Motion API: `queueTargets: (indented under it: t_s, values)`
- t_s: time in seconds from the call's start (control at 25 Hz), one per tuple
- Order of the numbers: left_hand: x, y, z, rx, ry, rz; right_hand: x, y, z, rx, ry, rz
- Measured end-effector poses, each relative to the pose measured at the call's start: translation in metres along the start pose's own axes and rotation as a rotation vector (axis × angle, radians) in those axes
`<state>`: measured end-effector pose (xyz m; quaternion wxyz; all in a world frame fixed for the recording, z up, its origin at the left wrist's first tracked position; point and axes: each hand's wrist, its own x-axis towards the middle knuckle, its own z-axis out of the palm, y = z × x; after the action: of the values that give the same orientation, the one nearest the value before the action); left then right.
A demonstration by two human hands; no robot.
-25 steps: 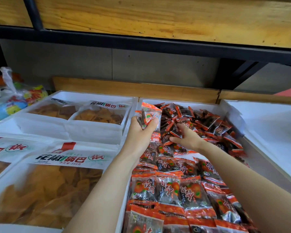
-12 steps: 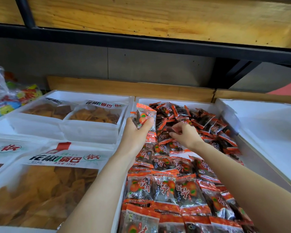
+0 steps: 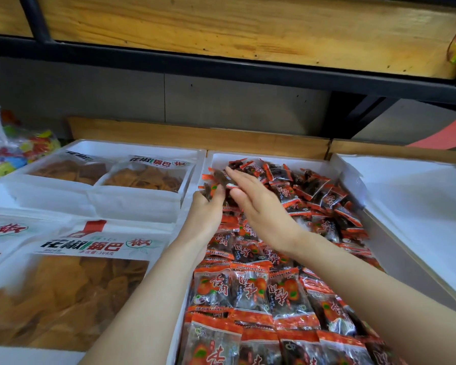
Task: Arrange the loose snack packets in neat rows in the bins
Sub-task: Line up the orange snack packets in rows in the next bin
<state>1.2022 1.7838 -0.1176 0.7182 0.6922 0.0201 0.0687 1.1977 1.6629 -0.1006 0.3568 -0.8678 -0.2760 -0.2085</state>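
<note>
Centrally, white bin (image 3: 295, 158) of packets (image 3: 250, 288), laid in neat rows at the near end, heaped loose at the far end. Over the heap (image 3: 319, 191), left hand (image 3: 204, 210) gripping a small bunch (image 3: 216, 181); right hand (image 3: 261, 209) flat, fingers straight, touching that bunch.

Left hand (image 3: 207, 209) grips packet stack (image 3: 217, 180); right hand (image 3: 258, 204) flat against it, over bin (image 3: 217, 158).
</note>
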Motion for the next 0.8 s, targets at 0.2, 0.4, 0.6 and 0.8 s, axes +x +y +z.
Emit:
queueTargets:
  t_s: [0.2, 0.4, 0.6, 0.8]
  values:
    - [0.004, -0.003, -0.001, -0.094, -0.020, -0.037, -0.008, 0.001, 0.003, 0.158, -0.055, 0.035]
    - [-0.004, 0.003, -0.001, -0.073, -0.060, 0.029, -0.011, 0.008, 0.002, 0.398, -0.058, 0.056]
    - [-0.001, 0.005, -0.001, -0.084, 0.042, 0.057, -0.006, 0.037, -0.019, 0.403, 0.062, 0.146]
    - [0.003, 0.005, -0.003, -0.085, 0.066, 0.042, 0.006, 0.099, -0.013, -0.079, -0.223, 0.508]
